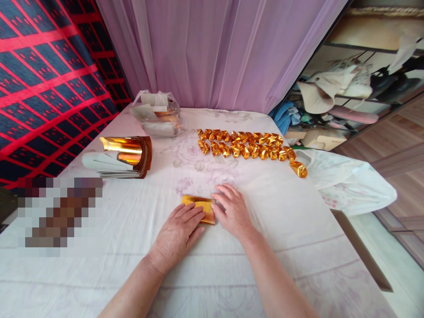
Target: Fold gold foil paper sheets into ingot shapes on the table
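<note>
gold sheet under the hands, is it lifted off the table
No, the gold sheet lies flat on the white cloth, with the left hand and right hand pressing on it.

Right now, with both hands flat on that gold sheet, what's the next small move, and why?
Probably run the right hand along the fold to crease it while the left hand pins it. The gold sheet lies folded flat on the tablecloth between both hands, unlike the shaped gold pieces lined up behind.
</note>
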Available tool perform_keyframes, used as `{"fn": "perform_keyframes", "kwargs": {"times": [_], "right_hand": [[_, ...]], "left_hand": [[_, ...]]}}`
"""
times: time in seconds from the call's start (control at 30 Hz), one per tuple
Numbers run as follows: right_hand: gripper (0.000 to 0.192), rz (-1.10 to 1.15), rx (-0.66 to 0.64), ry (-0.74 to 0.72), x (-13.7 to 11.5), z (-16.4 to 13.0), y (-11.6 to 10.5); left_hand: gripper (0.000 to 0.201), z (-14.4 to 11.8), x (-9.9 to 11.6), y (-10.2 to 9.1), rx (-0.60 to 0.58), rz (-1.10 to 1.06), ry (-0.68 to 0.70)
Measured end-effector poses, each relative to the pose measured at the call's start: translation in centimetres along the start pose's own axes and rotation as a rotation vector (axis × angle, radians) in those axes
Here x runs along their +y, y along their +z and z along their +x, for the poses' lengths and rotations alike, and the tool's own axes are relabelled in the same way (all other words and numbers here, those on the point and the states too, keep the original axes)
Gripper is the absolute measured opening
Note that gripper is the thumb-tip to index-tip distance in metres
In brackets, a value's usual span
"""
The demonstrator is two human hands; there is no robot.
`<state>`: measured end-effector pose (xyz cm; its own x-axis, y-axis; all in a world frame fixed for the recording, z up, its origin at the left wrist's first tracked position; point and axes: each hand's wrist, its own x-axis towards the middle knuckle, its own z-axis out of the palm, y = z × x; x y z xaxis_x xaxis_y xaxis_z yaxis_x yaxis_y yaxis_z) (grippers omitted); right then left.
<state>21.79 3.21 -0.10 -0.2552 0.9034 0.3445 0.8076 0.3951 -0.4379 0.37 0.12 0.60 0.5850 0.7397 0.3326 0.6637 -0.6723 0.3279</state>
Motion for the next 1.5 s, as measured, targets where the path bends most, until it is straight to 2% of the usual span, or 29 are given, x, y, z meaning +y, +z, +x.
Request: {"fn": "perform_keyframes", "kwargs": {"times": [0.27, 0.5, 0.93, 1.13, 1.37, 1.5], "right_hand": [[0.017, -0.002, -0.027, -0.031, 0.0, 0.0, -0.2], [0.023, -0.039, -0.048, -0.026, -0.3, 0.0, -0.2], [0.015, -0.006, -0.069, -0.032, -0.4, -0.1, -0.3], [0.012, 0.036, -0.039, -0.053, -0.5, 0.0, -0.5], [0.024, -0.016, -0.058, -0.006, -1.0, 0.1, -0.5], [0.022, -0.037, -0.062, -0.013, -1.1, 0.1, -0.5]], "left_hand": [[0.031, 0.0, 0.1, 0.0, -0.008, -0.011, -0.009], [0.031, 0.0, 0.1, -0.1, 0.001, -0.017, -0.015], [0.030, 0.0, 0.2, 0.0, 0.020, -0.008, -0.006], [0.031, 0.0, 0.3, -0.1, 0.016, -0.004, -0.006], [0.029, 0.2, 0.4, -0.3, 0.038, -0.010, 0.000], [0.027, 0.3, 0.5, -0.4, 0.073, -0.024, 0.012]]}}
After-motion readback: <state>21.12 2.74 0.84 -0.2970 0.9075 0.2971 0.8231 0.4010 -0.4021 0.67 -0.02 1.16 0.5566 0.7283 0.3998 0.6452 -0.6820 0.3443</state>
